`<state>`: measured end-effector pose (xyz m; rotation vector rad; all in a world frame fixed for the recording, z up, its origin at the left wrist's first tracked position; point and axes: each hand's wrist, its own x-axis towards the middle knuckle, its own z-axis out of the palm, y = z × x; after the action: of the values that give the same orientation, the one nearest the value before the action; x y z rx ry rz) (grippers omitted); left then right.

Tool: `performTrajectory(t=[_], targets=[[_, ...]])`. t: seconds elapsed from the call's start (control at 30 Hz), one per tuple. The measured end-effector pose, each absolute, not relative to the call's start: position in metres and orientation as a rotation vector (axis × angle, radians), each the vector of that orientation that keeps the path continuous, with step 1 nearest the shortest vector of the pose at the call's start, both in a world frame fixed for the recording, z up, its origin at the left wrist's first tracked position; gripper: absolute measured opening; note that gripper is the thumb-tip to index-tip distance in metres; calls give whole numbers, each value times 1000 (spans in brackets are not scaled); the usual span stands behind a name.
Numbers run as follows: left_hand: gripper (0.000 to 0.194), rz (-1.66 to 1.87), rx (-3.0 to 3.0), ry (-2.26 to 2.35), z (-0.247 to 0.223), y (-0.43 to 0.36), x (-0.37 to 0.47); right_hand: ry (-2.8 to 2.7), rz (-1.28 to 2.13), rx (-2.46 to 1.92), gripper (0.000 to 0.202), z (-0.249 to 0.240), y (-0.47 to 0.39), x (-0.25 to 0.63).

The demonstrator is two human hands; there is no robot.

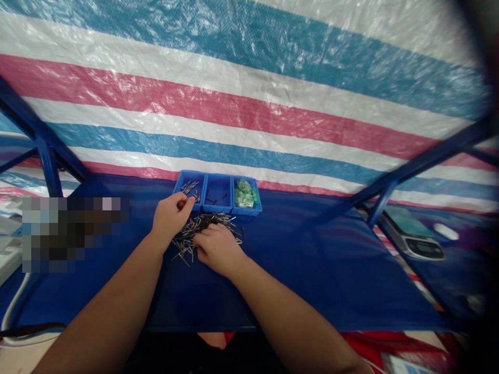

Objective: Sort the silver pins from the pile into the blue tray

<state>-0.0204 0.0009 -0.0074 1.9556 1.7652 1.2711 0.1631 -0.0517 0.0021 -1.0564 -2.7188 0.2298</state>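
A loose pile of thin metal pieces point(186, 240), silvery and dark, lies on the blue table in front of a blue three-compartment tray point(249, 212). The tray's left compartment holds some silvery pieces point(189, 188), the middle one a few dark pieces point(225, 196), the right one green and clear plastic bits point(245, 195). My left hand point(172, 214) is closed at the left compartment's front edge; anything in its fingers is too small to name. Over the pile's right part, my right hand point(220, 248) has its fingers bent down into the pieces, fingertips partly hidden.
Behind the blue table point(304, 259) hangs a striped plastic sheet point(234, 109). Blue metal struts point(49, 161) rise at both sides. A digital scale point(423, 246) stands at the far right. A white cable point(17, 301) curves at the lower left, below a pixelated patch.
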Motion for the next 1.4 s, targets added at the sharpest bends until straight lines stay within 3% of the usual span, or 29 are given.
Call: performTrajectory(t=[0.17, 0.43, 0.73, 0.93, 1.2, 1.4], targets=[[33, 1253, 1962, 1608, -3, -2, -19, -2583, 325, -1111, 7, 4, -46, 172], [19, 915, 2178, 1136, 5, -11, -12, -2009, 531, -1099, 10, 6, -31, 200], [22, 1098, 2250, 1156, 8, -11, -12, -1856, 537, -1061, 8, 5, -31, 199], [21, 1487, 1912, 1642, -2, -3, -21, -2119, 598, -977, 7, 12, -32, 203], [26, 1380, 1794, 1910, -10, 5, -28, -2580, 737, -776, 10, 14, -40, 197], [25, 1343, 1805, 1880, -10, 5, -26, -2775, 526, -706, 26, 8, -53, 176]])
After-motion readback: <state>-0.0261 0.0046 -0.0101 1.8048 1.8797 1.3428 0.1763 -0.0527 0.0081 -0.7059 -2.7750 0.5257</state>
